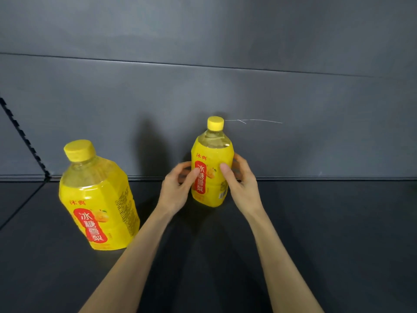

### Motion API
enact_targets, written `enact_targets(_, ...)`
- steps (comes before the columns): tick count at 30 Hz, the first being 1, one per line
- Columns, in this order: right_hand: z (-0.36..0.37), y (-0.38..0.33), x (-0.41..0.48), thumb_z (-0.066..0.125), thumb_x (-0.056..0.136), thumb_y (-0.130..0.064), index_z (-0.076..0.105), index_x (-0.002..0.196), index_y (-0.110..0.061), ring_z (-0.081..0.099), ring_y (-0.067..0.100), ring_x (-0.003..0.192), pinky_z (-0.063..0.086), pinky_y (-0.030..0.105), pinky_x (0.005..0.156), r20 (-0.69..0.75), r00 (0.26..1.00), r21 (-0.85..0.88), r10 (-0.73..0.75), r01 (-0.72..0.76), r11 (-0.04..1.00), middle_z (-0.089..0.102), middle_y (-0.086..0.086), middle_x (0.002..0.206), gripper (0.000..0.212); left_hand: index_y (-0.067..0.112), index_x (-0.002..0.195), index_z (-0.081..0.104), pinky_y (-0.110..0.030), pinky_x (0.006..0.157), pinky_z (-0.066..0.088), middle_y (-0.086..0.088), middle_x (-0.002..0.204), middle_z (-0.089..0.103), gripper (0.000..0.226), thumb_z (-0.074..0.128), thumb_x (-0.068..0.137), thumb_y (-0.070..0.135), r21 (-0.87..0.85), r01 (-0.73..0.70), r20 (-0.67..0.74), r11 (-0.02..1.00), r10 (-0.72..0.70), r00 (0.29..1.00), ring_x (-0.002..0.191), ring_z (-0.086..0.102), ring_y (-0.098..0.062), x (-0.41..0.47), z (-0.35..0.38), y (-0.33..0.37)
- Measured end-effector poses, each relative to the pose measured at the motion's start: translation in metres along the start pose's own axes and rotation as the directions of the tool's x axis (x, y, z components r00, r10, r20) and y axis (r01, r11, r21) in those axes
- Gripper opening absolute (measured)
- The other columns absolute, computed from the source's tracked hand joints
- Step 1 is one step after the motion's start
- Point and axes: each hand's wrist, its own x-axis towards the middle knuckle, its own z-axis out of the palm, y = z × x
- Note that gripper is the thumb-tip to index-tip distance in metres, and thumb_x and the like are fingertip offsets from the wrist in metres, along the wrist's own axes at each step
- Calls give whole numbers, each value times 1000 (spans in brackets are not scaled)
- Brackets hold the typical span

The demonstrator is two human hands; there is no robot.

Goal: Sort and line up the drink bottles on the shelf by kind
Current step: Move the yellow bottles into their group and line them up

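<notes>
Two yellow drink bottles with yellow caps and red labels stand upright on a dark shelf (327, 233). The far bottle (211, 154) is near the back wall, in the middle. My left hand (178, 188) grips its left side and my right hand (239, 184) grips its right side, thumbs on the label. The near bottle (99, 195) stands alone at the left front, apart from both hands.
A grey back wall (293, 98) rises right behind the held bottle. A notched black shelf upright (24, 136) runs diagonally at the far left. Dark shelf surface spreads to the right of my hands.
</notes>
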Motion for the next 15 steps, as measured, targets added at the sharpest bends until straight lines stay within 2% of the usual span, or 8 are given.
enact_targets(3, 1, 2, -9, 61, 80, -48, 44, 135, -33, 59, -6, 107, 52, 13, 77, 14, 1000, 32, 3, -4, 999, 60, -18, 120, 59, 14, 108, 62, -17, 74, 53, 2, 96, 68, 34, 62, 82, 37, 8, -19, -24, 1000, 19, 1000, 88, 64, -6, -17, 1, 4)
enact_targets(7, 3, 4, -28, 59, 75, -55, 43, 138, -27, 58, 7, 114, 54, 18, 80, 32, 999, 66, 40, -42, 997, 56, -4, 131, 71, 15, 104, 63, -13, 68, 50, 3, 95, 68, 44, 61, 75, 47, 19, -39, -97, 999, 41, 994, 86, 64, -5, -49, 3, 10)
enact_targets(10, 6, 2, -41, 59, 71, -56, 45, 134, -27, 58, 8, 112, 53, 13, 73, 23, 999, 93, 48, -50, 994, 55, -1, 131, 71, 16, 112, 61, -16, 71, 53, 0, 103, 66, 48, 58, 76, 48, 37, -24, -106, 999, 28, 994, 92, 64, -10, -66, 1, 16)
enact_targets(12, 7, 0, -49, 58, 72, -55, 44, 134, -26, 58, 8, 112, 53, 13, 72, 26, 999, 109, 47, -50, 993, 55, -1, 130, 70, 19, 114, 60, -12, 72, 52, 2, 104, 64, 45, 56, 78, 45, 62, -31, -104, 998, 37, 994, 93, 63, -8, -81, -3, 19)
enact_targets(15, 10, -1, -58, 55, 73, -56, 42, 134, -29, 58, 10, 113, 53, 13, 73, 31, 998, 101, 56, -59, 993, 54, -1, 132, 68, 20, 110, 60, -6, 71, 47, 9, 98, 62, 34, 57, 81, 39, 130, -67, -227, 989, 95, 969, 91, 61, 0, -112, -12, 19)
